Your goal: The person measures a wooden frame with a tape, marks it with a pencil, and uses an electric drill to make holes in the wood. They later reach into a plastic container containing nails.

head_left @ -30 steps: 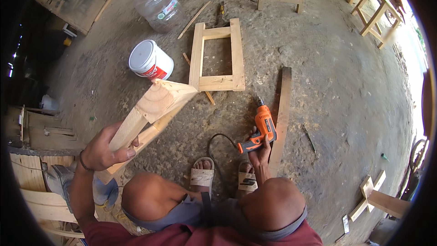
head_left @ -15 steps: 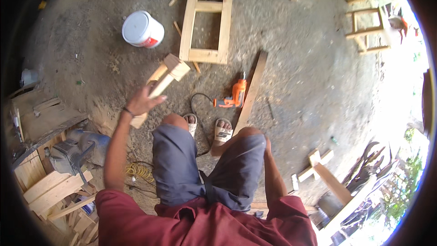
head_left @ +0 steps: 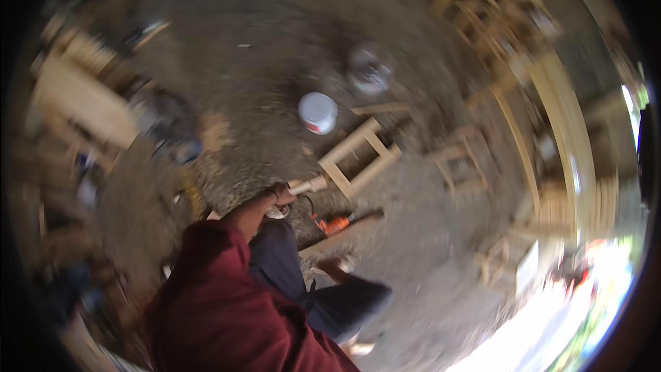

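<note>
My left hand [head_left: 281,194] is closed round a pale wooden piece [head_left: 308,185] with a blocky far end, low over the floor beside my left leg. Motion blur softens its fingers. That piece's end reaches close to the lower left corner of a rectangular wooden frame [head_left: 338,177] lying flat; I cannot tell whether they touch. Just right of the hand lies an orange power drill [head_left: 335,224] with a dark cord, next to a long brown board [head_left: 344,234] by my feet. I do not see my right hand.
Beyond the frame stand a white lidded bucket [head_left: 318,111] and a clear plastic container [head_left: 370,72]. A wooden stool-like frame [head_left: 463,162] is to the right, with a box-shaped one [head_left: 509,262] farther off. Long planks [head_left: 561,124] line the right side; a pale board [head_left: 82,100] lies at left.
The view has swung round and is blurred, bringing the planks at right into sight. My left hand keeps the wooden piece. My right hand, at my knee before, has gone out of sight.
</note>
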{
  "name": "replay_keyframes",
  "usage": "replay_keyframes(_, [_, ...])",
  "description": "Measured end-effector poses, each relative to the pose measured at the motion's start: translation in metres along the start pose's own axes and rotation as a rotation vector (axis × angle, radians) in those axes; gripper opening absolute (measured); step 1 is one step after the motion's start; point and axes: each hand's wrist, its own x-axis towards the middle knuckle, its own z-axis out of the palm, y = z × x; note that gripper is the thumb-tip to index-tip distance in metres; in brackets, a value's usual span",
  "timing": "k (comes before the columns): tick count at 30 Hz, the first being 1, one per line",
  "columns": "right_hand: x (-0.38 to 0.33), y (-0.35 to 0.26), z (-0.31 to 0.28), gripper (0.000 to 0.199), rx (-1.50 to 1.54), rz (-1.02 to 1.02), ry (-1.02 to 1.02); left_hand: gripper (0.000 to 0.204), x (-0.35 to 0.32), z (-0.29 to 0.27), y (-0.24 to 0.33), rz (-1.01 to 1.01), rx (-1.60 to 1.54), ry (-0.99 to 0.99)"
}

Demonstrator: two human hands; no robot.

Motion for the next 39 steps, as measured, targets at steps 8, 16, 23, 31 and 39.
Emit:
replay_keyframes(8, [0.091, -0.336, -0.260, 0.043, -0.218, -0.524, -0.104, 0.077, -0.135, 0.129, 0.057, -0.517, -0.249, 0.232])
replay_keyframes(16, [0.082, -0.496, -0.557, 0.043, -0.004, -0.638, 0.206, 0.083, -0.226, 0.231, 0.265, -0.889, -0.354, 0.425])
replay_keyframes(23, [0.101, -0.585, -0.705, 0.044, 0.281, -0.758, 0.276, 0.065, -0.163, 0.331, 0.306, -0.840, -0.578, 0.479])
replay_keyframes(31, [0.064, -0.740, -0.459, 0.048, -1.046, -0.591, -0.335, 0.080, -0.128, 0.421, 0.414, -1.078, -1.377, 0.421])
replay_keyframes(39, [0.012, -0.928, -0.356, 0.042, -1.129, -0.610, -0.007, 0.103, -0.150, 0.437, 0.547, -1.067, -1.669, 0.491])
